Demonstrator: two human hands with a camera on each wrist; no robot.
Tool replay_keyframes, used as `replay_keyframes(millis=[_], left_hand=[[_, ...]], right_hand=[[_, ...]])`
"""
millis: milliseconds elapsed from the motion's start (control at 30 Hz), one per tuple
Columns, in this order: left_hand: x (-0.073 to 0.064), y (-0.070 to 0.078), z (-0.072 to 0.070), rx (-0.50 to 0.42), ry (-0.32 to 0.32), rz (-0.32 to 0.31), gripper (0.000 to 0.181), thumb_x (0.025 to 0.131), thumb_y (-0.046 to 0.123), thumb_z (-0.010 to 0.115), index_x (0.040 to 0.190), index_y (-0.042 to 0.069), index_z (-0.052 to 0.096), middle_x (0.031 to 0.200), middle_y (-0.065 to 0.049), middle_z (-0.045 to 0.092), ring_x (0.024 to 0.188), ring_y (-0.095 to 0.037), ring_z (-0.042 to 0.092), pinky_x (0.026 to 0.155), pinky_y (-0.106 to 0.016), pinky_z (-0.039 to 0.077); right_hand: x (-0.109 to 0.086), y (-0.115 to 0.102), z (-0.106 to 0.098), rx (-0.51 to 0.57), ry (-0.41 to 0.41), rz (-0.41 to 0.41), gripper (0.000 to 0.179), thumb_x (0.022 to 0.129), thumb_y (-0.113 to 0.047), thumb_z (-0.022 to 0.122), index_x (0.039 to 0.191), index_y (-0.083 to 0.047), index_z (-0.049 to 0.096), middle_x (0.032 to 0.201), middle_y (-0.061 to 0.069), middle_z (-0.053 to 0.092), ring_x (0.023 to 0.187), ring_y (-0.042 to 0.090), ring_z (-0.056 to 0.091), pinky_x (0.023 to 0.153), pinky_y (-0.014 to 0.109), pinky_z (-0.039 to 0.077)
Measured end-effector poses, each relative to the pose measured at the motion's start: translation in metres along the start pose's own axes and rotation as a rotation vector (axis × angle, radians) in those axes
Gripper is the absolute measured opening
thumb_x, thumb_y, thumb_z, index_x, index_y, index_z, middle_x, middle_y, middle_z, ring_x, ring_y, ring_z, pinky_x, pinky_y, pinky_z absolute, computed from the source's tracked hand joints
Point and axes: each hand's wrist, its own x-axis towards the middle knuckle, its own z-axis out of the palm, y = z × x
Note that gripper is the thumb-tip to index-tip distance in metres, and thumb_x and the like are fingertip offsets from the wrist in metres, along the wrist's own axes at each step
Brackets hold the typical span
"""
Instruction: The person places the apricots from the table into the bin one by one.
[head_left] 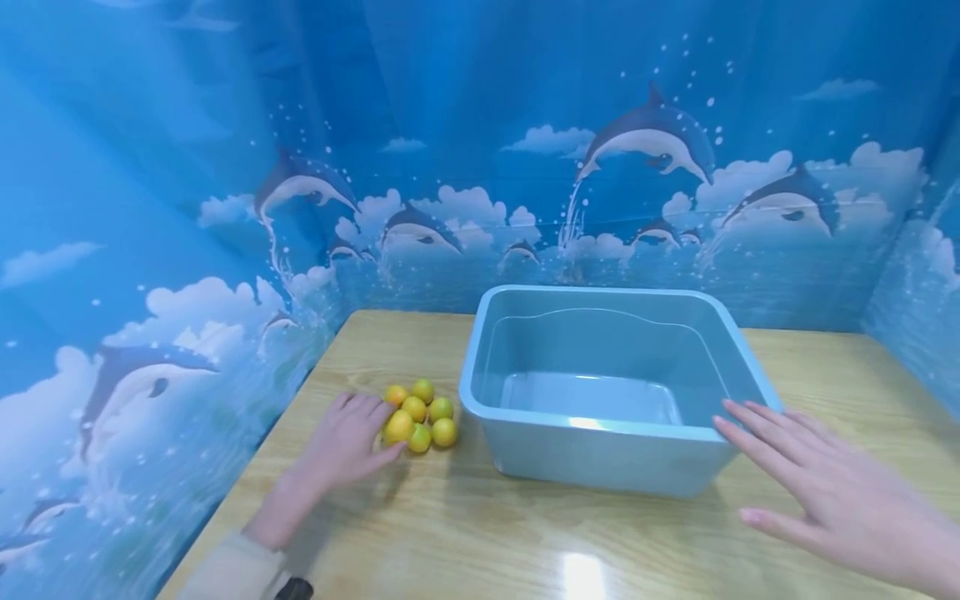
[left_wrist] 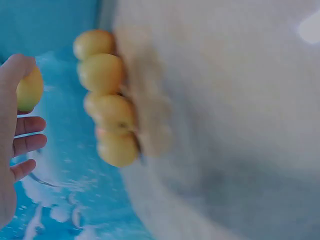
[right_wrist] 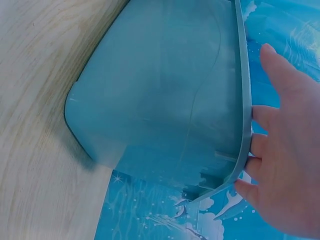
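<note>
My left hand (head_left: 347,442) pinches a small yellow citrus fruit (head_left: 399,427) between thumb and fingers, at the near left of a cluster of several like fruits (head_left: 441,408). In the left wrist view that held fruit (left_wrist: 30,90) shows beside the thumb, raised apart from the row of other fruits (left_wrist: 116,112). A light blue plastic tub (head_left: 600,458) stands right of the cluster, with no fruit in it. At its right front corner my right hand (head_left: 832,487) rests with extended fingers, the fingertips at the rim (right_wrist: 245,125) in the right wrist view.
Both the fruits and the tub are on a light wooden table (head_left: 480,533). A blue curtain (head_left: 465,100) printed with dolphins and clouds hangs behind the table and along its left and right sides.
</note>
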Motion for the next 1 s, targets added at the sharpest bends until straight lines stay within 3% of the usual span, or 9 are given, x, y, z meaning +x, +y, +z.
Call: replay_keyframes(millis=[267,600,1000], left_hand=[[0.028,0.010,-0.030,-0.045,0.046,-0.055,0.042,0.076,0.042,0.070,0.098,0.007,0.063,0.093,-0.006,0.063,0.089,-0.025,0.056,0.087,-0.046,0.041],[0.058,0.010,-0.046,-0.016,0.181,0.031,0.040,0.074,0.040,0.072,0.093,0.006,0.063,0.086,-0.007,0.063,0.083,-0.026,0.057,0.079,-0.044,0.044],[0.094,0.003,-0.053,0.003,0.100,-0.021,0.038,0.077,0.039,0.070,0.095,0.006,0.064,0.091,-0.008,0.062,0.089,-0.027,0.054,0.086,-0.045,0.041]], right_hand=[[0.003,-0.005,0.002,-0.004,-0.022,0.028,0.082,0.082,-0.047,0.063,0.148,-0.018,0.023,0.151,0.006,0.023,0.138,0.004,-0.003,0.109,0.023,-0.007],[-0.001,-0.011,0.006,0.008,-0.072,0.128,0.077,0.087,-0.042,0.060,0.149,-0.021,0.019,0.150,0.010,0.023,0.140,0.015,-0.002,0.108,0.027,-0.012],[-0.003,-0.010,0.005,0.008,-0.023,0.110,0.076,0.085,-0.041,0.062,0.148,-0.020,0.024,0.144,0.013,0.034,0.140,0.016,0.003,0.110,0.031,-0.008]])
